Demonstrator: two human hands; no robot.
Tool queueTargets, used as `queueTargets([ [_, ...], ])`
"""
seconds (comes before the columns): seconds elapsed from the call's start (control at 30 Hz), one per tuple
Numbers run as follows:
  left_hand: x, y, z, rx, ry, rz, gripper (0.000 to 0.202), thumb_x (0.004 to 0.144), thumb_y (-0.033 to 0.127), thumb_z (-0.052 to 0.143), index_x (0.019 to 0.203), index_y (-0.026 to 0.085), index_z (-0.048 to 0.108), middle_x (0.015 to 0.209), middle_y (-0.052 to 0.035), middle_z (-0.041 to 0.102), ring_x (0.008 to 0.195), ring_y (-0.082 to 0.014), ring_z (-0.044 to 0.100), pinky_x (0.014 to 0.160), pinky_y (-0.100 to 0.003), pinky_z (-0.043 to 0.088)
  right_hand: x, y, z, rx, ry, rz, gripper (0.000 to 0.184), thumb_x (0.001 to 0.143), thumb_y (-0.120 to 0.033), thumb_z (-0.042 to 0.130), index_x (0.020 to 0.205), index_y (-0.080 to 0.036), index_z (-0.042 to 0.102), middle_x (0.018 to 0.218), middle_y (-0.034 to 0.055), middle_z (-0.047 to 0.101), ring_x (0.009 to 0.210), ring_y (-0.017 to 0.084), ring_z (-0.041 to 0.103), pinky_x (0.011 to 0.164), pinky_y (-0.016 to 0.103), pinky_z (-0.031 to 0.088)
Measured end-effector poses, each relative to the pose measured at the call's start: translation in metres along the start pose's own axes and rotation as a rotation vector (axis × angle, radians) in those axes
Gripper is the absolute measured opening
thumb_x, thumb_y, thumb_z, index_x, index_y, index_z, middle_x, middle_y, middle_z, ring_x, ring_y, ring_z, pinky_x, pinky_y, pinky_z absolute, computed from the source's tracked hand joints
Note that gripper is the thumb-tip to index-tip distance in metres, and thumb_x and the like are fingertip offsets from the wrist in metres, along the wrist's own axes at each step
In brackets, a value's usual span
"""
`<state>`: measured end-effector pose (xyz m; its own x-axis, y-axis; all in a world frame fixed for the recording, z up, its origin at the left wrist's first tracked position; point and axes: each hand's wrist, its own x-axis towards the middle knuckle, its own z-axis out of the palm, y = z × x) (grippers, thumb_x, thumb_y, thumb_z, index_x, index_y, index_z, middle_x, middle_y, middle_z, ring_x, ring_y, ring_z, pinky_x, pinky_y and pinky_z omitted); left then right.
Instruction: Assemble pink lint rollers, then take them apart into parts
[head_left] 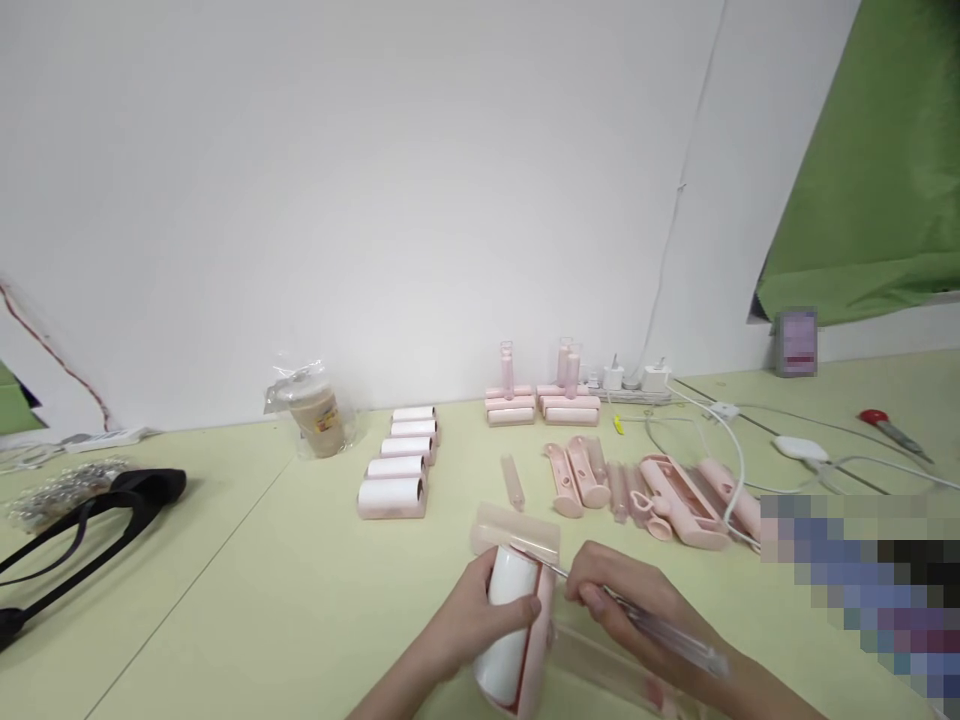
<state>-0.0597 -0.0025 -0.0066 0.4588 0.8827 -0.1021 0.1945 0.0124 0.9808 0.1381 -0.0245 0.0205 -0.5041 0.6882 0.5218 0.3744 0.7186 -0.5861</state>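
Observation:
My left hand (466,612) is wrapped round a pink lint roller (504,645) with a white roll, its thumb lying across the front. In my right hand (637,595) is a screwdriver (679,640) with a clear handle and a thin metal shaft. The shaft's tip meets the top end of the roller, beside the white roll; the exact contact is too small to make out. Just behind the roller lies a clear pinkish cover (517,528). Another clear tube-like piece (600,665) lies partly under my right forearm.
White-rolled lint rollers (391,497) stand in a row left of centre. Loose pink parts (686,505) lie at the right, crossed by white cables (739,460). Pink pieces (511,410) stand by the wall. A bagged cup (319,415), black strap (135,490) and red-handled tool (892,430) lie farther out.

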Motion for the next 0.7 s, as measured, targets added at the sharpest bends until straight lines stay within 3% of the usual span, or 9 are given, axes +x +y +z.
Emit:
queueTargets([
  [0.13,-0.002,0.003,0.001,-0.003,-0.001,0.017,0.033,0.069,0.023,0.058,0.100,0.013,0.052,0.094,-0.0038,0.060,0.088,-0.0206,0.054,0.077,-0.030,0.043,0.002,-0.003,-0.001,-0.019,-0.029,-0.055,0.018,0.086,-0.016,0.036,0.080,-0.019,0.054,0.070,0.0017,0.052,0.062,0.011,0.051,0.057,0.021,0.042],
  [0.37,-0.004,0.006,0.012,-0.021,0.006,0.063,0.032,0.072,0.024,0.055,0.101,0.013,0.051,0.098,-0.0067,0.061,0.092,-0.0227,0.055,0.079,-0.031,0.043,0.005,-0.010,0.000,-0.015,-0.150,0.089,0.020,0.088,-0.020,0.035,0.084,-0.020,0.054,0.077,0.0026,0.056,0.071,0.013,0.055,0.065,0.022,0.044],
  [0.5,-0.003,0.004,0.015,0.024,0.049,0.077,0.032,0.070,0.021,0.054,0.101,0.014,0.051,0.098,-0.0068,0.061,0.092,-0.0236,0.054,0.078,-0.031,0.043,0.003,-0.008,0.002,-0.079,-0.096,0.022,0.019,0.084,-0.017,0.037,0.096,-0.021,0.051,0.080,0.0022,0.056,0.070,0.013,0.055,0.062,0.022,0.044],
  [0.7,-0.001,0.002,0.010,0.043,0.080,0.078,0.032,0.068,0.017,0.053,0.099,0.014,0.050,0.094,-0.0064,0.061,0.088,-0.0227,0.055,0.075,-0.031,0.043,0.001,-0.007,-0.002,-0.109,-0.067,-0.104,0.021,0.077,-0.005,0.040,0.088,-0.021,0.049,0.069,-0.0013,0.054,0.060,0.010,0.051,0.057,0.018,0.042],
])
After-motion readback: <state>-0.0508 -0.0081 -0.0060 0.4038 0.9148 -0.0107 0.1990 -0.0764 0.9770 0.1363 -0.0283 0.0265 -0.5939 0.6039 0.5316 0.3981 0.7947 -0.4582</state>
